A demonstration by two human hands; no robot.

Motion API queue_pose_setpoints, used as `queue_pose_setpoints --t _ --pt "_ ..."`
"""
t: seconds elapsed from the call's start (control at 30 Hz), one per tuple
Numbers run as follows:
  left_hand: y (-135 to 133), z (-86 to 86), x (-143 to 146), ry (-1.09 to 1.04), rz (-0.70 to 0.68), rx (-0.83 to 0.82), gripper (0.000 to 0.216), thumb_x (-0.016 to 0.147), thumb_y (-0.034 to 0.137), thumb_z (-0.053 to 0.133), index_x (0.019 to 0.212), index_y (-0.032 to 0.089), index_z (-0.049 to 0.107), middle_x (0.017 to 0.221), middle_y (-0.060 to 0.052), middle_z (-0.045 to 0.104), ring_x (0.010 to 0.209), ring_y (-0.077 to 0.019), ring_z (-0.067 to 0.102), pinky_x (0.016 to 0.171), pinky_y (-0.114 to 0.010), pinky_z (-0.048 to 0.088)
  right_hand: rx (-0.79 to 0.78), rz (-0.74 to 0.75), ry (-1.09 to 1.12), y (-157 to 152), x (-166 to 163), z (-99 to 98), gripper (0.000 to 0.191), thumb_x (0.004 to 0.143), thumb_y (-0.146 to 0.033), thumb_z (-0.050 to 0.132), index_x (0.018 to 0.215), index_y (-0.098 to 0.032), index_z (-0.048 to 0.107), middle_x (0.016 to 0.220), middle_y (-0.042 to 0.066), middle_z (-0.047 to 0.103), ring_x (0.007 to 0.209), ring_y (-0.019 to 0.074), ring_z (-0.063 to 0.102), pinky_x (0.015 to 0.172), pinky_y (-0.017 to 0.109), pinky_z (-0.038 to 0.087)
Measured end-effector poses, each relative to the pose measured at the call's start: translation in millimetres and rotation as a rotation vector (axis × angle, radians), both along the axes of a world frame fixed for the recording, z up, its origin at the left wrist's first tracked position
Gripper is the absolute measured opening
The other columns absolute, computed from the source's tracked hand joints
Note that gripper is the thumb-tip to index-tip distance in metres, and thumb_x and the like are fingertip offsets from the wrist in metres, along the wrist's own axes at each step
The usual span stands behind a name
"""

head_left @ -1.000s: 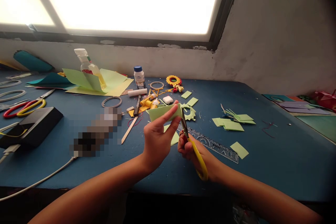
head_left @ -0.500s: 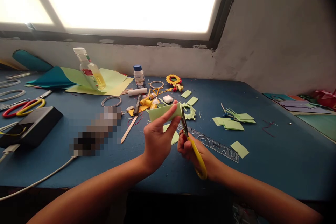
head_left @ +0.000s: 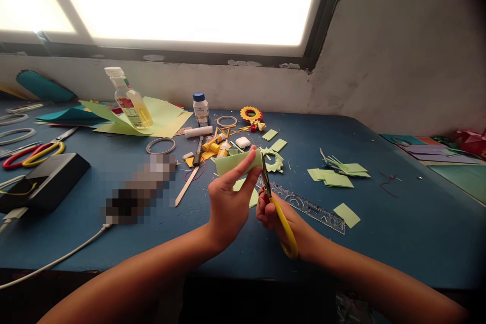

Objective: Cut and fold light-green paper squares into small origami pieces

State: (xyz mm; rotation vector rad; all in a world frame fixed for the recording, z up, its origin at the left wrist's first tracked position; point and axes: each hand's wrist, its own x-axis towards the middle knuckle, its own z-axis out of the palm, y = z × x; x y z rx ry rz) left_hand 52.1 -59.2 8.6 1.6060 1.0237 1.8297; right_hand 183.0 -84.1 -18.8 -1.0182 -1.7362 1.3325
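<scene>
Just below the frame's centre, the left hand (head_left: 227,208) has its grip clamped on a green paper strip (head_left: 236,162), held above the blue counter (head_left: 398,233). Right beside it, the right hand (head_left: 274,216) has its grip closed on yellow-handled scissors (head_left: 283,223), whose blades meet the strip's right end. A clear ruler (head_left: 313,209) lies to their right.

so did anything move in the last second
Only at the back left: the light green sheet by the bottle has flapped over, its corner now covering more of the teal sheet. The left hand still pinches the green paper piece, and the right hand still holds the yellow scissors, blades at the piece's right edge.
</scene>
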Motion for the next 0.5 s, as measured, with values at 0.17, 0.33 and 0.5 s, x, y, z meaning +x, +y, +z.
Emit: queue_pose_setpoints --t 0.17,0.33,0.5 --pt "-0.7 -0.2 0.7 -0.029 -0.020 -0.012 0.035 0.079 0.017 0.066 0.112 0.027 0.065 0.115 0.002 0.066 0.107 -0.0212 0.062 0.098 -0.034 0.050 0.006 -0.025 0.005 0.3 -1.3 -2.7 0.056 0.081 -0.074 0.030 0.083 -0.020 0.043 0.074 0.000 0.043 0.062 0.0136 0.037 0.056 0.027 0.037" --pt "-1.0 -0.8 1.4 -0.053 -0.047 -0.020 0.033 0.081 0.018 0.064 0.113 0.027 0.064 0.117 0.002 0.065 0.111 -0.0209 0.059 0.100 -0.034 0.048 0.011 -0.026 0.013 0.3 -2.5 -4.7 0.057 0.080 -0.075 0.028 0.083 -0.020 0.042 0.073 0.000 0.043 0.062 0.0135 0.037 0.057 0.027 0.037" --pt "-2.0 -1.2 2.5 -0.093 -0.081 -0.031 0.035 0.081 0.017 0.064 0.114 0.029 0.063 0.118 0.003 0.064 0.111 -0.0199 0.059 0.100 -0.032 0.048 0.006 -0.011 0.012 -0.6 -2.6 -3.8 0.055 0.082 -0.073 0.030 0.083 -0.020 0.043 0.073 -0.001 0.043 0.061 0.0131 0.037 0.056 0.027 0.037"
